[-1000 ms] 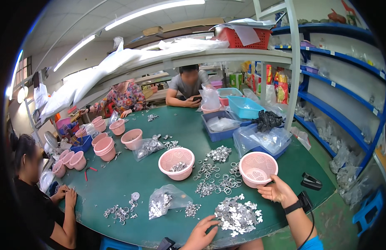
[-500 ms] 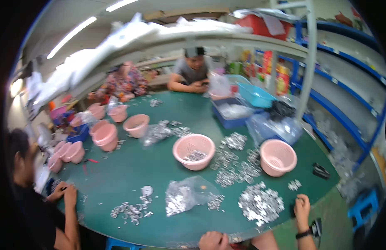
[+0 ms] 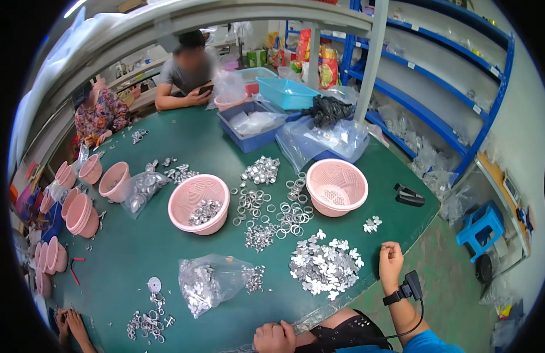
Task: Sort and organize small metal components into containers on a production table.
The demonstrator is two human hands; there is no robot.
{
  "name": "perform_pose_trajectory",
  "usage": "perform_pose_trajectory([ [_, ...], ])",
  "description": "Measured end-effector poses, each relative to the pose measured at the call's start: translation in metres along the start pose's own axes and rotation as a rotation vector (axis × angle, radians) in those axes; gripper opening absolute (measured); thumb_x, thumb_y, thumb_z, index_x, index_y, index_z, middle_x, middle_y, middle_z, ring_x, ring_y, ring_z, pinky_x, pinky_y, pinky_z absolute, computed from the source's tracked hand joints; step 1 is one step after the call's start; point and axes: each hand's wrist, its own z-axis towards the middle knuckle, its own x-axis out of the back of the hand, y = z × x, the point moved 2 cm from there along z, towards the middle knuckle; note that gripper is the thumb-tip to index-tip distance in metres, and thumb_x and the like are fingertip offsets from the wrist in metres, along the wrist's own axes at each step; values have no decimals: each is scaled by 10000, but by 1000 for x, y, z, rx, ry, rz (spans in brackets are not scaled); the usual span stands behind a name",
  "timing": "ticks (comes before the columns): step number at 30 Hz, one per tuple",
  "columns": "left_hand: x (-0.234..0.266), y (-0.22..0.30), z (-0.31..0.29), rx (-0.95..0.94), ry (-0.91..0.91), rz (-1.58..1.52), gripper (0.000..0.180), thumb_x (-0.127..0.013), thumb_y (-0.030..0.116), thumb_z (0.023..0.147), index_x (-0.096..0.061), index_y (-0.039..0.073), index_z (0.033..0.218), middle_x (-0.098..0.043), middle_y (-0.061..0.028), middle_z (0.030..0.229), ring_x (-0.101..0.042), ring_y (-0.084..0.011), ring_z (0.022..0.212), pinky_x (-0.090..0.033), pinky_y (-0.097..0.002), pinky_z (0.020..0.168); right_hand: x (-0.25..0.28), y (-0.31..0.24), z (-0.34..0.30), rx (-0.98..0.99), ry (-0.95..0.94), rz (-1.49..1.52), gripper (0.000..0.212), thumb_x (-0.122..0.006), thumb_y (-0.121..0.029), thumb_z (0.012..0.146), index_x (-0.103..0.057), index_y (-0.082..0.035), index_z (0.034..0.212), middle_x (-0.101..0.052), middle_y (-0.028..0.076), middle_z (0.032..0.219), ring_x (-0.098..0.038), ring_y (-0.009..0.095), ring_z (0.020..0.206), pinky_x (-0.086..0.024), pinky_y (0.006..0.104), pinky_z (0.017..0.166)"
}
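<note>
1. From where I stand, the work looks partway: a small cluster of silver pieces sits apart on the green bench, while most lie in the big heap of silver pieces near the front edge.
2. The left pink basket holds some metal parts; the right pink basket shows its perforated bottom (rings lie loose between them).
3. The left hand rests at the bench's edge, fingers folded together.
4. The right hand is raised beside the heap, wrist upright, fingers curled inward; I cannot tell whether they pinch anything.
</note>
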Motion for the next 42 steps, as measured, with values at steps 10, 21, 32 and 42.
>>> perform_pose_trajectory([
  [10,-2,-5,0,-13,8,-14,160,-580,33,710,-457,64,612,-455,-115,606,-448,-282,534,-362,-362,483,-7,-40,-22,336,-602,-22,107,-598,-20,717,-582,-27,823,-543,27,633,-485,141,545,-405,264,541],
  [21,-30,60,36,105,-348,-489,194,-656,80,678,-591,34,854,-561,-120,842,-530,-290,756,-415,-346,664,-1,-40,-15,386,-871,-133,176,-657,-72,657,-618,-75,829,-522,41,801,-504,223,769,-409,310,698],
  [32,-47,80,37,-27,-356,-190,209,-627,167,726,-552,24,859,-516,-120,805,-492,-249,667,-374,-320,603,0,-38,-9,385,-969,-118,210,-669,-118,667,-561,-65,840,-514,68,854,-483,272,814,-404,336,714],
  [42,-56,59,22,66,-417,-330,179,-661,160,660,-555,85,783,-496,-37,798,-478,-222,754,-333,-338,639,2,-45,-19,428,-967,-193,241,-695,-95,632,-551,-68,823,-523,77,828,-478,259,787,-388,326,695],
])
